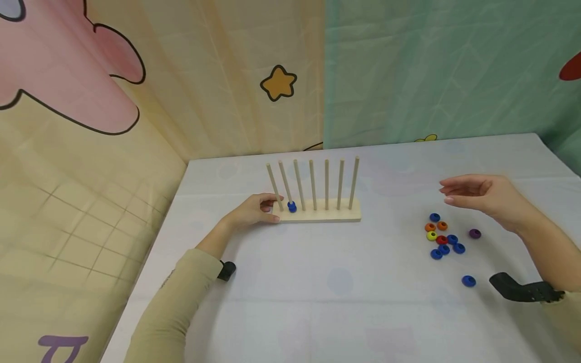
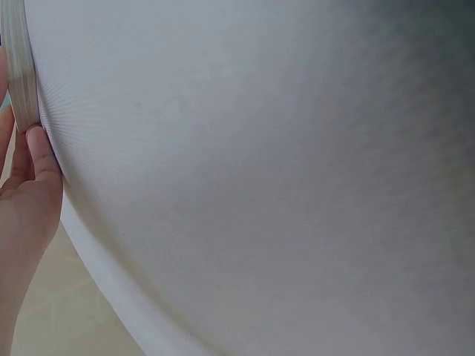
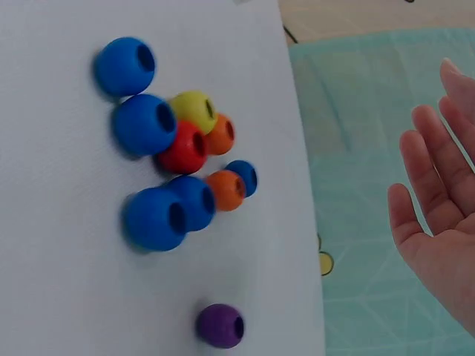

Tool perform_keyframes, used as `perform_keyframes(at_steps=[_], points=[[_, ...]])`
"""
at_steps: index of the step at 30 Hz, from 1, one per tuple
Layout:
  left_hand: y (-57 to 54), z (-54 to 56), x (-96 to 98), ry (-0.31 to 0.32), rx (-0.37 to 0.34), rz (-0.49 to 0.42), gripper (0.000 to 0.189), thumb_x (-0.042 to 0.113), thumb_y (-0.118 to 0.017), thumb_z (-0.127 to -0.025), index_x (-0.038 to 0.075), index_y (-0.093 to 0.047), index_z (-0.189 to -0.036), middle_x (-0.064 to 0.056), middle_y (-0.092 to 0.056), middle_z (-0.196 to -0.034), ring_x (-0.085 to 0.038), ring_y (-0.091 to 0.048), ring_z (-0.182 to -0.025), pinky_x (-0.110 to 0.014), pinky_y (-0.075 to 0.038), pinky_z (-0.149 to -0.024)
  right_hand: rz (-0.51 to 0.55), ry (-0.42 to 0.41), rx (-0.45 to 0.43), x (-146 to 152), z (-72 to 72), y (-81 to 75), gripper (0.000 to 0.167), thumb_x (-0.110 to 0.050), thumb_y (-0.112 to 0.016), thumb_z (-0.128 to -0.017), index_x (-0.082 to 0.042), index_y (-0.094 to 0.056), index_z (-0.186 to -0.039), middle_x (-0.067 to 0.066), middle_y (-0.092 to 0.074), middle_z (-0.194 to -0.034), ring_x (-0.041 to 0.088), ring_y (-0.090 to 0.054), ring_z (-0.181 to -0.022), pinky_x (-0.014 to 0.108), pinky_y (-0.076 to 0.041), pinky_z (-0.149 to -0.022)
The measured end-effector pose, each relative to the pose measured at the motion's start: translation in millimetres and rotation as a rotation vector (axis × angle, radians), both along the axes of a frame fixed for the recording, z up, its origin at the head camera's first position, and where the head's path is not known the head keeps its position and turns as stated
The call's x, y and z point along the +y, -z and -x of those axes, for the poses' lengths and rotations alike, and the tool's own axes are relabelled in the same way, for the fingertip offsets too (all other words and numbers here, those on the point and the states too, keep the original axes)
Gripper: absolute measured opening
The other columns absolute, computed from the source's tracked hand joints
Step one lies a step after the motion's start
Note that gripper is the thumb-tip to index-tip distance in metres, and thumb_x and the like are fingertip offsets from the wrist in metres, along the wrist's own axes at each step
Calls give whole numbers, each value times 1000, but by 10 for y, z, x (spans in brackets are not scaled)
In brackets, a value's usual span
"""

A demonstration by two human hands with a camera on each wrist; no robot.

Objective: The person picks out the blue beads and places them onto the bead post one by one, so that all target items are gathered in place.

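Note:
A pale wooden peg stand (image 1: 317, 217) with a row of several upright pegs sits on the table. My left hand (image 1: 251, 209) grips its left end between thumb and fingers; the left wrist view also has that hand (image 2: 33, 200) on the end of the wooden base (image 2: 24, 93). At least one blue bead (image 1: 292, 207) is around the foot of the second peg from the left. Over on the right, my right hand (image 1: 495, 199) hovers above loose beads with relaxed fingers and an empty palm. Those include a yellow bead (image 3: 194, 111), a red bead (image 3: 182, 148) and a purple bead (image 3: 220, 326).
Several blue beads, among them one blue bead (image 1: 469, 281) nearer the front, and two orange beads (image 1: 442, 226) lie in the loose group. A white cloth covers the table (image 1: 340, 312). Patterned curtains (image 1: 227, 75) hang behind and to the left.

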State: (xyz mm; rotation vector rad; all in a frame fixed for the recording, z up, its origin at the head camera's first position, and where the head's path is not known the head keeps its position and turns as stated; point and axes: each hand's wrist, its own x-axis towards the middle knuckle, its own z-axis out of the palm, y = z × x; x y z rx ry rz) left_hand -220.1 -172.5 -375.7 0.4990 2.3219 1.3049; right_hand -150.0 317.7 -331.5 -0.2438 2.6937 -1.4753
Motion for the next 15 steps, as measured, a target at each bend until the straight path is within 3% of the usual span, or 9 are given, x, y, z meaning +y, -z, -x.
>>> perform_keyframes(at_steps=[5, 10, 15], points=[[141, 86, -35, -28, -32, -18, 61, -1, -75, -76, -2, -49, -131, -14, -49, -132, -23, -43, -113, -36, -34, -103, -67, -12, -58, 100, -24, 233, 38, -18, -67, -87, 1, -59, -119, -13, -66, -98, -1, -58, -86, 11, -46, -71], [162, 101, -50, -26, -18, -7, 61, 2, -76, -75, 0, -50, -130, -11, -50, -130, -21, -43, -110, -35, -35, -101, -138, -12, -80, 159, -19, 368, 43, -23, -67, -87, 3, -57, -120, -15, -65, -97, -4, -55, -84, 11, -44, -70], [158, 100, -51, -16, -3, 1, 61, 2, -76, -75, 0, -51, -130, -11, -51, -129, -21, -43, -110, -34, -36, -101, -178, -13, -108, 162, -10, 410, 48, -27, -69, -86, 3, -57, -121, -15, -63, -97, -6, -54, -83, 15, -46, -69]])
